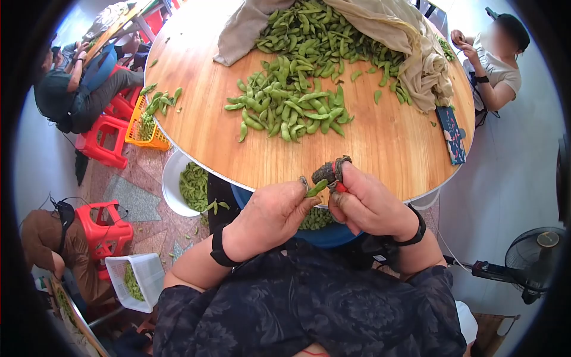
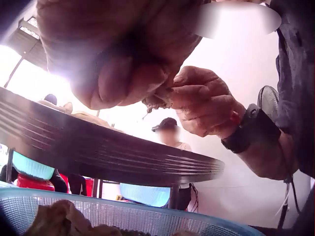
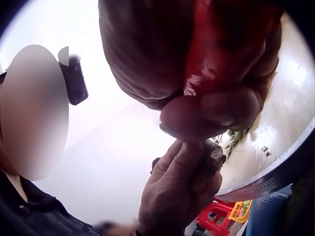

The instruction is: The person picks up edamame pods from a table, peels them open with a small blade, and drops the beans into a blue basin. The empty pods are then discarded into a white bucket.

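Note:
Above the near edge of the round wooden table [image 1: 196, 119], the left hand [image 1: 267, 214] pinches a green pod [image 1: 317, 188] between thumb and fingers. Close against the pod's other end is the right hand [image 1: 372, 202], its fingers curled round a red-handled tool [image 1: 340, 187]; a dark wrapping [image 1: 326, 172] covers its forefinger. In the left wrist view the left hand [image 2: 118, 59] hides the pod, and the right hand [image 2: 204, 101] meets it. The right wrist view shows the red handle [image 3: 211, 44] inside the right hand [image 3: 147, 54].
Piled pods [image 1: 291, 107] lie mid-table beside a cloth [image 1: 410, 53]. A blue basin [image 1: 327, 237] with beans stands below the hands, a white bucket [image 1: 172, 184] to its left. A patterned box [image 1: 452, 135] lies at the right edge. Other people sit around; a fan [image 1: 535, 256] stands right.

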{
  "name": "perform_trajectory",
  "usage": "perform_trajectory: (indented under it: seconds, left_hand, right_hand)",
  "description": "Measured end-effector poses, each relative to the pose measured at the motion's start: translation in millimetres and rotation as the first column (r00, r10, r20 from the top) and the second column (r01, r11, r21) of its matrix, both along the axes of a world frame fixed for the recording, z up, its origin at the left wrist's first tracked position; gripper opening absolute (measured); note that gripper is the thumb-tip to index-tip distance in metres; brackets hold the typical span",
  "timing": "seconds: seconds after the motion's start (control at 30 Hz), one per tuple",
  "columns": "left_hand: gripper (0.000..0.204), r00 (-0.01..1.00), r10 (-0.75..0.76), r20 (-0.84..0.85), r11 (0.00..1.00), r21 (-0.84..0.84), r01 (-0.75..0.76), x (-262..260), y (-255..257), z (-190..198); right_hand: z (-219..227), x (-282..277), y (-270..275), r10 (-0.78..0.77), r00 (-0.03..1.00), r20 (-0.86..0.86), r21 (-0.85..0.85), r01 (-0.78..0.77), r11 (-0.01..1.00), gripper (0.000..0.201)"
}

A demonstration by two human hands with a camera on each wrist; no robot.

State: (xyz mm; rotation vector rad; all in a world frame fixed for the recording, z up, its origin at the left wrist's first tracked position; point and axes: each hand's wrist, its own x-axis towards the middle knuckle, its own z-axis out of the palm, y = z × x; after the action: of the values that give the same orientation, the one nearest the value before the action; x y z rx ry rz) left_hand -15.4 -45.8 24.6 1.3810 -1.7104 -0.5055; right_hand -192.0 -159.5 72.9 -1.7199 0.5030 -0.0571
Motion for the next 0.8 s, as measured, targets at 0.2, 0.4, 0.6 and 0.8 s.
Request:
perform_trajectory:
  seconds: [0.2, 0.4, 0.6, 0.8]
  left_hand:
    - [0.024, 0.994, -0.046, -0.103, 0.989, 0.134, 0.059, -1, 3, -2]
    - [0.019, 0.988, -0.083, 0.13, 0.994, -0.054, 0.091, 2, 6, -5]
    - [0.032, 0.345, 0.006, -0.939, 0.646, 0.267, 0.715, 9, 15, -6]
    - [0.026, 0.985, 0.013, 0.174, 0.988, -0.154, 0.014, 10, 7, 4]
  right_hand:
    - [-2, -4, 7, -0.028, 0.999, -0.03, -0.021, 0.027, 0.999, 0.029]
    - [-12, -2, 13, -0.089, 0.992, -0.088, 0.177, 0.103, 0.979, 0.03]
    - [-28, 0, 29, -0.158, 0.96, 0.231, 0.851, -0.12, 0.511, 0.018]
    - [-34, 6, 48, -0.348, 0.921, 0.176, 0.572, 0.192, 0.797, 0.014]
